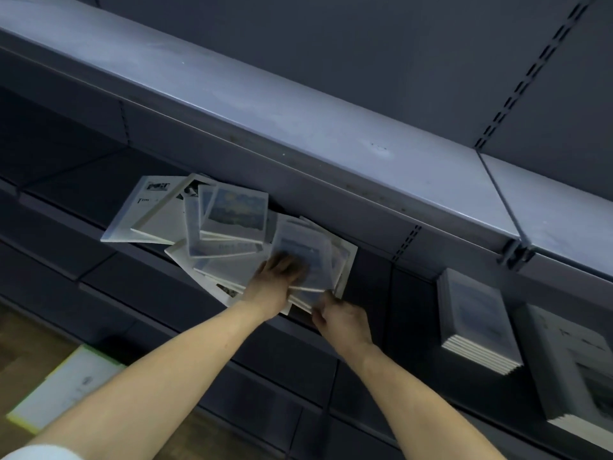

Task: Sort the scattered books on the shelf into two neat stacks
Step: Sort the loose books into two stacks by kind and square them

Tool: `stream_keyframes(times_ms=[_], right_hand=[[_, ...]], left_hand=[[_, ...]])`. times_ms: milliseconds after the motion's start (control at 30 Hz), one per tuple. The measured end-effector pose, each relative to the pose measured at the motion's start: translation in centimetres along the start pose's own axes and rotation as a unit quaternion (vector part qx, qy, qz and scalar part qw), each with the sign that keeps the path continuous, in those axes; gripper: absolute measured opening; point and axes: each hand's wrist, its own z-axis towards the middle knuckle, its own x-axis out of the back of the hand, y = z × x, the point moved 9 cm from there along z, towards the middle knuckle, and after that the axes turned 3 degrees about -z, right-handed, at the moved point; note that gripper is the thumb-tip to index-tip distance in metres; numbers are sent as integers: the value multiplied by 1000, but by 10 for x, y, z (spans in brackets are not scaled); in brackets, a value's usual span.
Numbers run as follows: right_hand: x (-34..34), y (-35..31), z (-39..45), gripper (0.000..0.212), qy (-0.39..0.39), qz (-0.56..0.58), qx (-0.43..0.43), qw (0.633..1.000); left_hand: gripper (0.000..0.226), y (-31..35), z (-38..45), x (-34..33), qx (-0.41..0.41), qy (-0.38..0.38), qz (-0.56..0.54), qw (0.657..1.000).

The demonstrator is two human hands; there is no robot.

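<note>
A: Now, scattered books [205,224]?
B: Fanned in a loose overlapping heap on the dark shelf [99,190], under the grey upper shelf [265,104].
A: Left hand [277,277]?
B: Laid on a blurred book [303,257] at the heap's right edge; grip unclear.
A: Right hand [343,318]?
B: Curled, pinching that edge's lower corners.
A: Sorted stock?
B: Small stack [477,320] and large stack [577,370], side by side, right.
A: Floor?
B: One pale box [63,390].

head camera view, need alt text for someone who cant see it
Two bare hands work at a loose pile of scattered books on a dark shelf: the left hand rests on a blurred book, the right hand pinches the pile's near edge. Two neat stacks already sit further right on the shelf.
</note>
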Motion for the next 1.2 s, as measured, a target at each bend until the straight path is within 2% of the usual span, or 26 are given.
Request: stream_keyframes(times_ms=[133,267,367,433,533,667,767,900,1000,1100,1200], right_hand=[[-9,34,-25,43,4,118,-107,987],[-20,62,-44,67,-26,233,-216,948],[-24,62,-42,101,-38,218,-198,955],[-30,52,-37,111,-76,213,-167,960],[-35,41,-31,114,-109,227,-181,951],[-40,35,-27,112,-113,223,-219,943],[-39,37,-30,112,-88,225,-238,941],[-38,40,-42,115,-79,274,-281,916],[-33,39,-39,115,-112,259,-274,919],[-29,36,-37,120,-140,244,-269,921],[-26,36,-41,131,-149,245,-313,905]], left_hand=[[62,21,2,-7,-5,-32,-23,999],[62,28,-1,-15,-19,-89,-29,995],[60,34,-9,-16,-65,-96,-17,993],[64,43,-13,-13,-79,-92,1,993],[69,58,-16,-4,-62,-86,54,993],[64,68,-19,-3,3,-73,102,992],[61,71,-23,-8,42,-61,123,990],[74,77,-25,-16,41,-82,126,988],[79,76,-24,-20,46,-86,138,986],[78,76,-20,-24,60,-83,138,985],[72,79,-20,-20,67,-67,144,985]])
